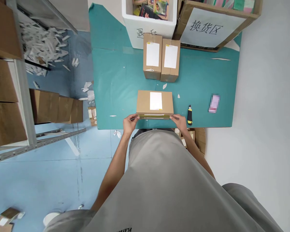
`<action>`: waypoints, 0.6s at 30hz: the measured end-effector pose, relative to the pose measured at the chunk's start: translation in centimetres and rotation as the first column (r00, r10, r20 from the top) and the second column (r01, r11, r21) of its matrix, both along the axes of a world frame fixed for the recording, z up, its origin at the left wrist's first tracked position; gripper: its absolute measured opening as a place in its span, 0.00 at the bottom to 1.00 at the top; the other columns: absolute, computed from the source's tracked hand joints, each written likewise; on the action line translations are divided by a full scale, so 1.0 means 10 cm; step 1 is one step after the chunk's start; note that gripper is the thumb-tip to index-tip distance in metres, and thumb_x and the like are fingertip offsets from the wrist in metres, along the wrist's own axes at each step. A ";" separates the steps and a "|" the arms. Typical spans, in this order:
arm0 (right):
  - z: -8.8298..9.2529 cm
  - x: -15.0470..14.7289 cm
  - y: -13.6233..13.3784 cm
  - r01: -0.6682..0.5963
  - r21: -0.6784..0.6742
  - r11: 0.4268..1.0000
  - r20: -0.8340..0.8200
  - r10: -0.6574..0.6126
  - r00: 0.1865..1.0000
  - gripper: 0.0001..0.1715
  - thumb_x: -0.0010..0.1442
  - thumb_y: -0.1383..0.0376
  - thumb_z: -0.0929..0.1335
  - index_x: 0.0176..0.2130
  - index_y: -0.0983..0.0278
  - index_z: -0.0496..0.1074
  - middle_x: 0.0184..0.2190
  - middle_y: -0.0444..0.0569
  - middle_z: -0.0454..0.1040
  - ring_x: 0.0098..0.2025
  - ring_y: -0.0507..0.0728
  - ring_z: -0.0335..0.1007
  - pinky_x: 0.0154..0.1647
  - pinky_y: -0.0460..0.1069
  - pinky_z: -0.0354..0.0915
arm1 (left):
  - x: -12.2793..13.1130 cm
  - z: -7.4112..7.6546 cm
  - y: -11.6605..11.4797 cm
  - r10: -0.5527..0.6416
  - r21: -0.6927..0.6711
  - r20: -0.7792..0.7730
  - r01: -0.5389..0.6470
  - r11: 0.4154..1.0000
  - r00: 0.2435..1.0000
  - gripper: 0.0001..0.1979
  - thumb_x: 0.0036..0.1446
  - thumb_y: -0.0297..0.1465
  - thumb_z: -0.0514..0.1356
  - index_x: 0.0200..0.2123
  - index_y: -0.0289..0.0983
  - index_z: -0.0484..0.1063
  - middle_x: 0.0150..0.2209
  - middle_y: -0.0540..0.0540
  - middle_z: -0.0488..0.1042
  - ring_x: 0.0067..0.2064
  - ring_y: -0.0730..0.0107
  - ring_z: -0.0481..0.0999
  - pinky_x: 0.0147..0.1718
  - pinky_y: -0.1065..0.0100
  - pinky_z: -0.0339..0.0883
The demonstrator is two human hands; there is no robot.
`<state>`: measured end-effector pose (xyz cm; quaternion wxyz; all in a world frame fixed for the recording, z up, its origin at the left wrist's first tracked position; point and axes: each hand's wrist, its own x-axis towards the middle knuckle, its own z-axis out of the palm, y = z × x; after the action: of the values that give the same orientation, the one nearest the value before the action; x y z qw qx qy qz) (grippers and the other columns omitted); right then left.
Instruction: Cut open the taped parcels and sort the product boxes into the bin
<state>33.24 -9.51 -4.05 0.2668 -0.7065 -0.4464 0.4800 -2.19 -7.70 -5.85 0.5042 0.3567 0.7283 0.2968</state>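
At the near side of the green table [116, 83], the left hand [130, 124] and the right hand [180, 122], fingers almost closed, are pinching the cardboard box [143, 102] by its two near corners.

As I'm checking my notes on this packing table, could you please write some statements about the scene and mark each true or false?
1. The left hand and right hand are at opposite ends of the front box. True.
2. The utility knife lies left of the front box. False: it lies to the right.
3. The rear left box and rear right box stand side by side. True.
4. The tabletop is red. False: it is green.
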 end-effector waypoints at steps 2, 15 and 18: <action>0.12 0.02 0.10 0.055 0.065 0.996 0.000 -0.055 0.998 0.29 0.62 0.39 0.76 0.42 0.61 0.89 0.47 0.56 0.90 0.49 0.69 0.87 0.58 0.62 0.80 | -0.01 0.10 0.10 0.006 0.117 0.000 -0.006 0.993 1.000 0.18 0.58 0.41 0.73 0.47 0.36 0.88 0.48 0.37 0.88 0.50 0.50 0.89 0.60 0.51 0.83; -0.10 0.11 0.27 0.089 0.095 0.992 0.078 -0.096 0.992 0.34 0.71 0.38 0.70 0.48 0.62 0.90 0.50 0.58 0.90 0.55 0.71 0.88 0.64 0.64 0.80 | 0.11 0.12 0.26 0.003 0.149 -0.042 0.004 0.989 0.999 0.19 0.69 0.44 0.67 0.51 0.36 0.89 0.52 0.39 0.89 0.58 0.51 0.87 0.63 0.55 0.79; -0.24 0.16 0.21 0.060 0.017 0.998 0.086 -0.061 0.994 0.29 0.71 0.46 0.70 0.54 0.63 0.88 0.53 0.59 0.90 0.56 0.70 0.87 0.66 0.65 0.79 | 0.08 0.02 0.26 -0.020 0.115 -0.026 0.023 0.993 0.999 0.19 0.69 0.35 0.62 0.56 0.35 0.87 0.57 0.37 0.87 0.61 0.52 0.85 0.66 0.55 0.78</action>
<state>34.84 -7.44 -6.47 0.2667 -0.7377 -0.4395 0.4376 -1.40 -5.07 -5.64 0.4770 0.3965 0.7124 0.3284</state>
